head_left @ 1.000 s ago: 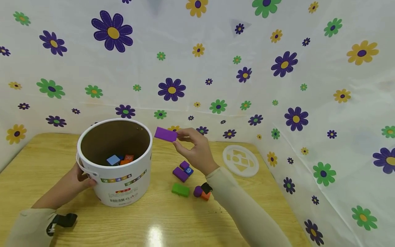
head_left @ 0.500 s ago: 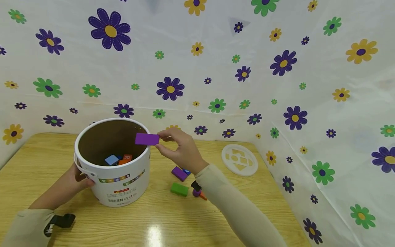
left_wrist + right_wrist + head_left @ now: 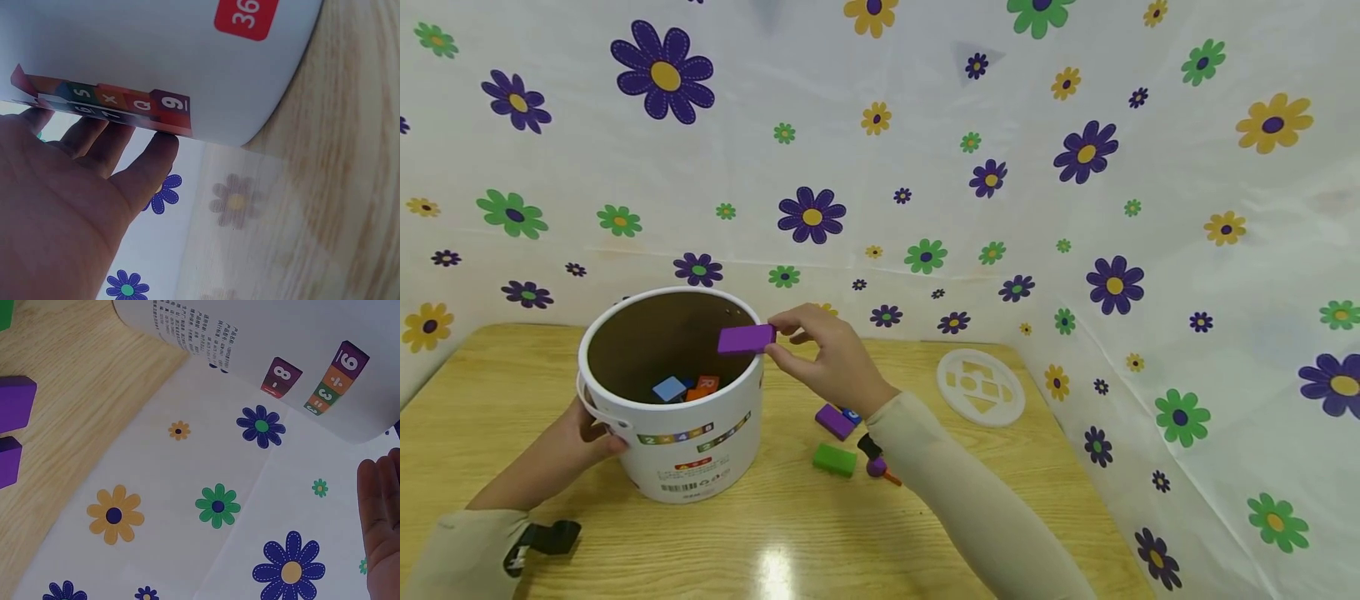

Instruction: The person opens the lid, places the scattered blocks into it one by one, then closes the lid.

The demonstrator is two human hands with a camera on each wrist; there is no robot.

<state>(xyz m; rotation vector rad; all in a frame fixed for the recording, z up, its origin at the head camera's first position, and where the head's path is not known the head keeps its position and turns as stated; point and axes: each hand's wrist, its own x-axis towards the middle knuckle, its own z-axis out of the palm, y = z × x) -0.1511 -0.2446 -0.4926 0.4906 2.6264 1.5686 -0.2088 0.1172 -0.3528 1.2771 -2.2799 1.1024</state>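
A white round bucket (image 3: 696,454) stands on the wooden table (image 3: 490,392); inside lie a blue block (image 3: 668,388) and an orange block (image 3: 703,386). My right hand (image 3: 820,354) pinches a flat purple block (image 3: 746,339) and holds it over the bucket's right rim. My left hand (image 3: 576,437) rests against the bucket's left side, fingers (image 3: 150,165) straight on its wall (image 3: 187,56). The right wrist view shows the bucket wall (image 3: 300,337) and two purple blocks (image 3: 12,403) on the table.
Right of the bucket lie a purple block (image 3: 835,421), a green block (image 3: 835,459) and a small purple and orange piece (image 3: 880,468). A white round lid with shape holes (image 3: 981,387) lies further right. Flowered sheets (image 3: 925,167) wall the table behind and at right.
My right hand has carried the purple block leftward, from beside the bucket to over its right rim. The left hand and bucket have stayed put.
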